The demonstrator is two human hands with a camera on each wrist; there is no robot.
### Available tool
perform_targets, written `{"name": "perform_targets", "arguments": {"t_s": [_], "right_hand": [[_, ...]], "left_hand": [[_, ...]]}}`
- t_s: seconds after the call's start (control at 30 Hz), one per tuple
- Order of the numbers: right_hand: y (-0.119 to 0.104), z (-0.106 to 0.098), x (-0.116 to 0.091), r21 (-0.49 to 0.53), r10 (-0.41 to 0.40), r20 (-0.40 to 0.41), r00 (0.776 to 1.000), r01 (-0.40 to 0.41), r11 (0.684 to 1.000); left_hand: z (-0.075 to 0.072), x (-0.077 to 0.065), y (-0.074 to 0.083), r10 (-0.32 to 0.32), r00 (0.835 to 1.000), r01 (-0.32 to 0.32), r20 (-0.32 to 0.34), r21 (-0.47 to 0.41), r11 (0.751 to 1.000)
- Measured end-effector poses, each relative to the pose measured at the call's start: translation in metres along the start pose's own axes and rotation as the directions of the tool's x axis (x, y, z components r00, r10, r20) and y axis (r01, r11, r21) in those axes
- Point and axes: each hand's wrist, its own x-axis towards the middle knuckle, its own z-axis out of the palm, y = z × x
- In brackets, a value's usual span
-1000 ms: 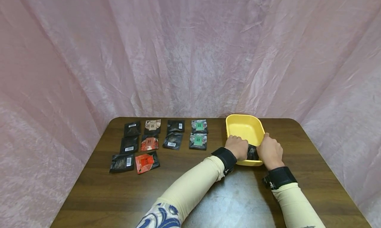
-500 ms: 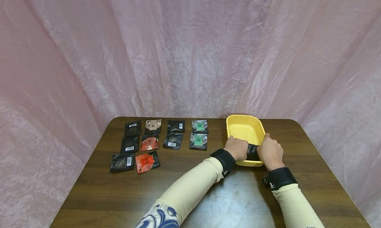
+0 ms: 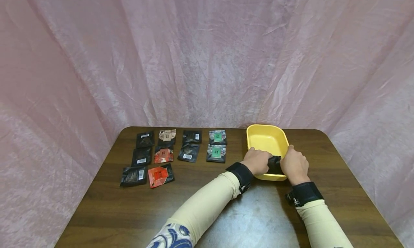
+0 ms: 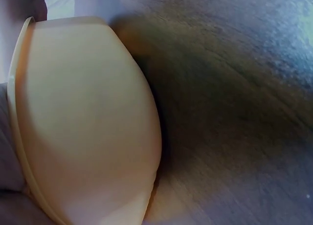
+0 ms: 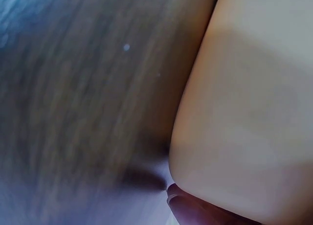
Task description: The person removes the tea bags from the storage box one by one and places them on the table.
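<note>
A yellow plastic basin point(image 3: 266, 130) stands at the back right of the table, with a black sachet point(image 3: 275, 166) at its near end. My left hand point(image 3: 257, 161) reaches over the basin's left rim and its fingers grip the sachet's left side; the fingertips are hidden. On the right rim, my right hand point(image 3: 294, 166) holds the basin with bent fingers. The left wrist view shows the basin's outer wall point(image 4: 88, 117) with fingers point(image 4: 9, 151) over the rim. In the right wrist view, fingers point(image 5: 195, 205) lie against the outside of the basin.
Several tea-like sachets lie in columns on the brown wooden table point(image 3: 200, 201): black ones point(image 3: 134, 176), orange ones point(image 3: 161, 175), a beige one point(image 3: 167, 136) and green-labelled ones point(image 3: 216, 153). A pink curtain point(image 3: 207, 61) hangs behind the table.
My left fingers have shifted further over the sachet, and its upper edge now sits slightly higher and tilted. My right hand and the basin have hardly moved.
</note>
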Motion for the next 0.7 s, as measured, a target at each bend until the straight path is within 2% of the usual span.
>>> {"name": "perform_targets", "arguments": {"t_s": [0.27, 0.7], "right_hand": [[-0.0002, -0.0001, 0.0012, 0.001, 0.008, 0.029, 1.0, -0.008, 1.0], [0.001, 0.0002, 0.0013, -0.002, -0.005, 0.015, 1.0, 0.005, 1.0]], "left_hand": [[0.0018, -0.0011, -0.0027, 0.021, 0.999, -0.022, -0.024, -0.03, 0.999], [0.0021, -0.0033, -0.0046, 0.05, 0.997, -0.053, -0.052, -0.071, 0.996]]}}
